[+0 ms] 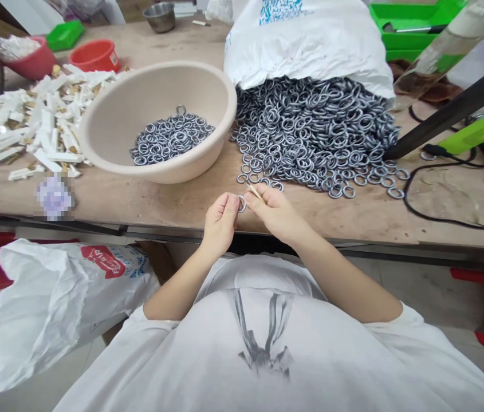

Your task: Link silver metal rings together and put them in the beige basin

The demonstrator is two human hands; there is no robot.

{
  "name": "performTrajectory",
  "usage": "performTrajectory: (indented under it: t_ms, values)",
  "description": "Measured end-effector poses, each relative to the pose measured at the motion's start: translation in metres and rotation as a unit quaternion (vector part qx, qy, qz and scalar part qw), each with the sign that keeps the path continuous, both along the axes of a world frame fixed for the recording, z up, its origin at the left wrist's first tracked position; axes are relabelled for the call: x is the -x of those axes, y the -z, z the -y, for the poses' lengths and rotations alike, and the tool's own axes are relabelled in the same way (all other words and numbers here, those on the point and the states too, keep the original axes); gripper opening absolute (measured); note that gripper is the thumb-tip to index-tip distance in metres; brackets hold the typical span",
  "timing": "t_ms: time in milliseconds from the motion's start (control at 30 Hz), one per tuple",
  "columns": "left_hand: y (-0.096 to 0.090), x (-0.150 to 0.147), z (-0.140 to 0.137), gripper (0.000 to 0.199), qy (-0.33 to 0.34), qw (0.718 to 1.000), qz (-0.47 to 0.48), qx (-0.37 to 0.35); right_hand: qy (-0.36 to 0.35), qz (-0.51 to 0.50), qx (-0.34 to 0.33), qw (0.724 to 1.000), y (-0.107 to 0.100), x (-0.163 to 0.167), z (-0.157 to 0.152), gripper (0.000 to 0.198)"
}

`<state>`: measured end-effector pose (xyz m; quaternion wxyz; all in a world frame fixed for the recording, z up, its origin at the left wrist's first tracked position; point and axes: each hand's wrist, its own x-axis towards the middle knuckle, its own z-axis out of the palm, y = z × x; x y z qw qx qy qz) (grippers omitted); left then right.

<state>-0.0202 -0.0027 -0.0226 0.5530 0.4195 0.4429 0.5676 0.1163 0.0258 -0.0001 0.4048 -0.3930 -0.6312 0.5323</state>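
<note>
Close together at the table's front edge, my two hands meet around one grey ring [242, 203]. My left hand [221, 220] pinches the ring between thumb and finger. In my right hand [276, 213] is a thin pale stick [255, 193], its tip pointing up and left; the right fingertips are at the ring's other side. Beyond my left hand stands a beige bowl [108, 143] with a heap of grey rings [173, 136] in it. A large pile of similar rings [310, 134] spills from a white sack [310, 48] beyond my right hand.
White plastic pieces [48, 123] lie heaped left of the bowl, near red bowls [93, 55] and a green tray [65, 36]. At right are a black bar [452, 109], a black cable [435, 224] and green bins [413, 23]. A white bag [65, 297] stands below the table.
</note>
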Motion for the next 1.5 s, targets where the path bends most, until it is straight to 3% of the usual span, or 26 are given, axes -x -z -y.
performTrajectory:
  t_ms: [167, 267, 400, 500, 667, 767, 867, 1000, 1167, 1300, 1400, 1433, 1500]
  values:
    - [-0.01, -0.008, 0.004, 0.049, 0.0, 0.993, 0.098, 0.065, 0.035, -0.009, -0.073, 0.997, 0.01, 0.003, 0.007, 0.039]
    - [-0.016, -0.01, 0.006, 0.05, 0.02, 0.986, 0.131, 0.1, 0.081, 0.066, -0.121, 0.987, 0.011, -0.003, 0.008, 0.04]
    - [-0.024, -0.009, 0.007, 0.047, -0.005, 0.978, 0.16, 0.131, 0.083, 0.214, -0.246, 0.942, 0.006, -0.009, 0.016, 0.05]
    - [-0.028, -0.011, 0.006, 0.047, -0.016, 0.972, 0.167, 0.164, 0.083, 0.278, -0.294, 0.911, 0.006, -0.007, 0.023, 0.055]
    - [-0.027, -0.012, 0.009, 0.047, -0.002, 0.974, 0.165, 0.157, 0.072, 0.297, -0.292, 0.906, 0.007, -0.006, 0.022, 0.055]
    - [-0.025, -0.011, 0.016, 0.051, 0.048, 0.979, 0.153, 0.122, 0.102, 0.3, -0.235, 0.919, 0.006, -0.016, 0.01, 0.051]
    - [-0.024, -0.008, 0.02, 0.051, 0.089, 0.977, 0.155, 0.119, 0.153, 0.333, -0.182, 0.912, 0.007, -0.025, -0.007, 0.049]
    - [-0.023, -0.001, 0.015, 0.043, 0.045, 0.976, 0.171, 0.124, 0.124, 0.412, -0.177, 0.885, 0.007, -0.015, -0.032, 0.037]
    - [-0.02, 0.008, 0.011, 0.032, 0.012, 0.98, 0.155, 0.12, 0.06, 0.537, -0.189, 0.82, 0.007, 0.016, -0.061, 0.036]
    - [-0.017, 0.016, 0.008, 0.029, -0.005, 0.981, 0.158, 0.113, 0.04, 0.563, -0.206, 0.8, 0.008, 0.029, -0.074, 0.027]
    - [-0.016, 0.022, 0.003, 0.023, -0.03, 0.973, 0.179, 0.14, 0.054, 0.539, -0.21, 0.814, 0.004, 0.026, -0.072, 0.026]
    - [-0.016, 0.023, 0.001, 0.024, -0.036, 0.969, 0.186, 0.156, 0.066, 0.512, -0.206, 0.831, 0.002, 0.024, -0.069, 0.023]
    - [-0.016, 0.023, -0.002, 0.028, -0.031, 0.962, 0.198, 0.184, 0.079, 0.406, -0.185, 0.892, -0.003, 0.018, -0.061, 0.016]
